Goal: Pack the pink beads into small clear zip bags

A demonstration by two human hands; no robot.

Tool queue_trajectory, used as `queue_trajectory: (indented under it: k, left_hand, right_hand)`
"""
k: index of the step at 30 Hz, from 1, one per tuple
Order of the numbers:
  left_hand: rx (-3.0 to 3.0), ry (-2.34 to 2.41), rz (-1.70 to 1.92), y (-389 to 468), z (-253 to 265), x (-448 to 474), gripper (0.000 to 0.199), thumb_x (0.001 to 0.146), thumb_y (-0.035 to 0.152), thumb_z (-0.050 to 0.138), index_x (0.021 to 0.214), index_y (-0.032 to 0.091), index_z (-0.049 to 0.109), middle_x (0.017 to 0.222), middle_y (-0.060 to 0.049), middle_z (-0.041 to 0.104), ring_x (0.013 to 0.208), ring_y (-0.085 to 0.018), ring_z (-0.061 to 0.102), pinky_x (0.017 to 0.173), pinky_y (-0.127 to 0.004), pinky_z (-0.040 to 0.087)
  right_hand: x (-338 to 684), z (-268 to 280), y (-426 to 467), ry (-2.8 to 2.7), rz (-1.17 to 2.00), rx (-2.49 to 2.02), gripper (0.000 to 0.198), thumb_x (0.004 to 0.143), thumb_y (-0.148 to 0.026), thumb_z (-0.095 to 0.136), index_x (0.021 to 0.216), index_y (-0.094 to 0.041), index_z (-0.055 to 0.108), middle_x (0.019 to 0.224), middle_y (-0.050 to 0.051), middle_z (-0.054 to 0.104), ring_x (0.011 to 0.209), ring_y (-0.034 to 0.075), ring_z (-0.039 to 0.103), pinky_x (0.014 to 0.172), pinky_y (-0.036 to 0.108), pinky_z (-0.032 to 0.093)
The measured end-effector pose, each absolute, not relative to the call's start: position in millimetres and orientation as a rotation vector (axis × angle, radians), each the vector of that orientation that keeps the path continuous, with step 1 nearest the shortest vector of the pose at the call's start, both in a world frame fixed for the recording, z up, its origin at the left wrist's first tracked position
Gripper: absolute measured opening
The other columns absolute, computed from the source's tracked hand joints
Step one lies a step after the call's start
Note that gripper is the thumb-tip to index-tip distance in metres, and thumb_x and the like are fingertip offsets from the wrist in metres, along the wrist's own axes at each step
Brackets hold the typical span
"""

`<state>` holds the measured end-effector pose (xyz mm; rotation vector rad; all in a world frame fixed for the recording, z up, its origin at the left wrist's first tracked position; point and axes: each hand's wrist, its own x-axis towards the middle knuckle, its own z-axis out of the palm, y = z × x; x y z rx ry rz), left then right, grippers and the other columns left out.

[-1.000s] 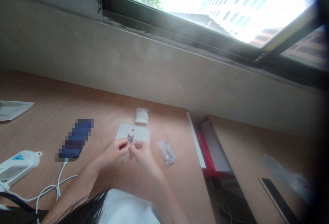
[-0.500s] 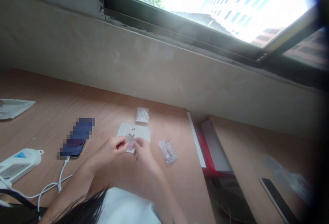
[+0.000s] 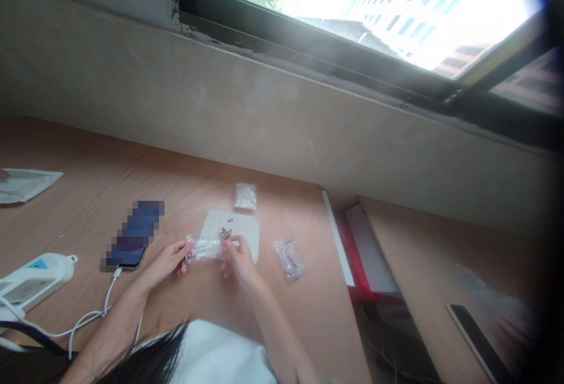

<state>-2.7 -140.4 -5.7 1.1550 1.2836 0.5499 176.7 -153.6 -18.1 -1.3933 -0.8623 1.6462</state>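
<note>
A clear plastic bag (image 3: 206, 249) with reddish bits at its ends is stretched between my hands. Its left end is pinched in the fingers of my left hand (image 3: 171, 260), and my right hand (image 3: 238, 259) grips the right end. Beneath the bag and my right fingers lies a white sheet (image 3: 249, 230), partly covered. Several small dark red pieces (image 3: 226, 232) sit on or just above the sheet, close to my right fingertips. To the right, a small zip bag (image 3: 288, 259) with reddish contents rests on the table.
A small clear packet (image 3: 245, 196) lies behind the sheet. On the left are a phone (image 3: 136, 234) on a white cable (image 3: 108, 293), a white power strip (image 3: 39, 278) and a pale packet (image 3: 29, 185). Past a gap on the right, another table (image 3: 409, 249) bears a dark flat device (image 3: 478, 337).
My hands were close together over the sheet. Now my left hand has moved left, and the clear bag is drawn out lengthwise between both hands.
</note>
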Motion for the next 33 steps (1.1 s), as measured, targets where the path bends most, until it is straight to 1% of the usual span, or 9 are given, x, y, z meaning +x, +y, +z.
queue_trajectory:
  k: [2,5,7,11,13,17,21,26,33]
  left_hand:
    - [1.141,1.337,0.566,-138.7,-12.9,-5.5,0.04,0.069,0.055,0.043,0.066,0.015,0.047,0.048,0.007,0.045,0.035,-0.007,0.042,0.036,-0.018,0.031]
    - [1.103,1.357,0.605,-135.6,-19.1,-8.4,0.04,0.068,0.054,0.045,0.071,0.014,0.048,0.049,0.005,0.049,0.035,-0.007,0.044,0.036,-0.018,0.032]
    - [1.084,1.349,0.623,-134.5,-19.2,-10.1,0.038,0.068,0.052,0.046,0.07,0.015,0.047,0.046,0.006,0.049,0.036,-0.007,0.044,0.038,-0.018,0.033]
    - [1.177,1.316,0.631,-133.6,-14.0,-11.4,0.034,0.07,0.049,0.046,0.061,0.016,0.045,0.036,0.008,0.045,0.034,-0.007,0.041,0.039,-0.017,0.033]
    - [1.223,1.322,0.658,-132.0,-11.7,-9.5,0.032,0.072,0.048,0.045,0.062,0.017,0.045,0.034,0.009,0.041,0.031,-0.006,0.037,0.036,-0.016,0.03]
    - [1.302,1.331,0.706,-125.3,-8.5,-2.4,0.03,0.073,0.047,0.044,0.072,0.017,0.049,0.037,0.01,0.038,0.029,-0.006,0.035,0.032,-0.015,0.026]
    - [1.338,1.335,0.758,-117.8,-5.8,3.8,0.03,0.073,0.046,0.045,0.073,0.017,0.05,0.047,0.007,0.045,0.032,-0.005,0.038,0.031,-0.014,0.029]
    - [1.322,1.333,0.815,-113.0,-6.4,10.7,0.033,0.071,0.05,0.046,0.074,0.017,0.049,0.054,0.006,0.049,0.029,-0.003,0.037,0.029,-0.015,0.027]
    - [1.314,1.333,0.816,-110.7,-0.9,18.6,0.032,0.071,0.05,0.045,0.073,0.018,0.048,0.051,0.008,0.048,0.027,-0.004,0.036,0.029,-0.016,0.026]
  right_hand:
    - [174.0,-26.7,-154.5,-0.895,1.723,-1.359,0.033,0.068,-0.047,0.048,0.08,-0.019,0.039,0.063,-0.001,0.058,0.034,0.007,0.046,0.027,0.015,0.032]
    - [171.4,-38.8,-152.5,-0.877,1.776,-1.379,0.037,0.061,-0.049,0.054,0.075,-0.018,0.04,0.055,-0.002,0.057,0.032,0.007,0.045,0.027,0.016,0.032]
    - [171.3,-45.2,-149.9,-0.838,1.77,-1.381,0.038,0.059,-0.049,0.056,0.073,-0.018,0.039,0.051,-0.003,0.056,0.03,0.007,0.044,0.026,0.016,0.03]
    - [174.4,-50.8,-146.6,-0.824,1.793,-1.324,0.039,0.057,-0.048,0.058,0.071,-0.017,0.039,0.052,-0.003,0.057,0.03,0.007,0.045,0.026,0.016,0.031]
    - [176.3,-50.8,-146.2,-0.822,1.797,-1.319,0.038,0.057,-0.048,0.058,0.07,-0.017,0.04,0.053,-0.002,0.058,0.03,0.007,0.046,0.027,0.016,0.032]
    - [178.5,-50.6,-146.0,-0.793,1.794,-1.321,0.038,0.057,-0.047,0.059,0.07,-0.016,0.041,0.055,-0.001,0.059,0.031,0.007,0.047,0.028,0.017,0.035]
    - [178.9,-51.3,-146.4,-0.773,1.773,-1.294,0.038,0.057,-0.047,0.06,0.071,-0.016,0.041,0.056,-0.001,0.059,0.032,0.007,0.047,0.03,0.018,0.036]
    - [178.6,-51.3,-147.3,-0.754,1.765,-1.284,0.038,0.057,-0.046,0.06,0.072,-0.016,0.042,0.057,-0.001,0.06,0.033,0.007,0.048,0.03,0.017,0.036]
    - [181.3,-54.2,-147.1,-0.741,1.784,-1.24,0.036,0.058,-0.045,0.06,0.071,-0.016,0.043,0.058,0.0,0.06,0.035,0.008,0.05,0.031,0.018,0.036]
